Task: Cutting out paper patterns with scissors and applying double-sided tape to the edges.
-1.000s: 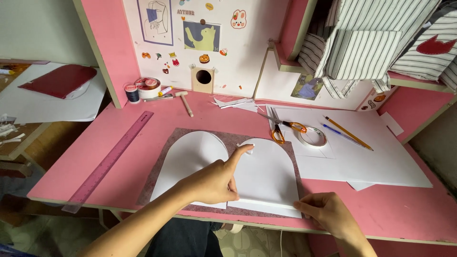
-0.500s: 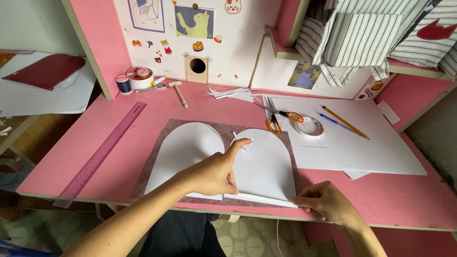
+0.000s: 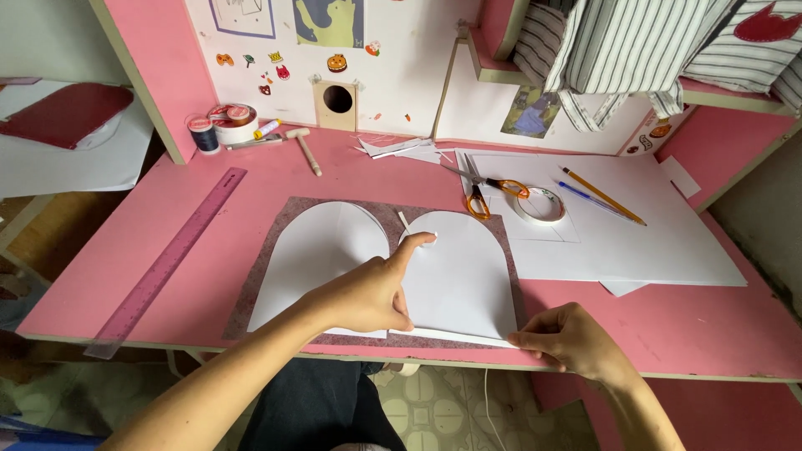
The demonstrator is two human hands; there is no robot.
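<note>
The left hand (image 3: 368,294) is pressing flat on the right-hand white arch-shaped paper cutout (image 3: 464,280), its forefinger stretched out so the tip is resting near the cutout's upper left curve, beside a small white paper sliver (image 3: 404,222); the hand is spread open and is gripping nothing. The right hand (image 3: 568,338) is sitting at the counter's near edge, its fingers curled and pinching the lower right corner of that same cutout, where the paper is overhanging a mottled grey-purple board (image 3: 276,242). Compared with a second ago, both hands are keeping almost the same places, the left forefinger reaching slightly further up the sheet and the right hand closing in on the corner, so the sheet is being held down and squared rather than lifted. A second white arch cutout (image 3: 313,263) is lying just beside it on the board, toward the left. A purple ruler (image 3: 167,260) is lying slantwise near the counter's left edge, while orange-handled scissors (image 3: 480,190), a tape roll (image 3: 541,205) and a yellow pencil (image 3: 603,196) are resting on white sheets toward the far right.
</note>
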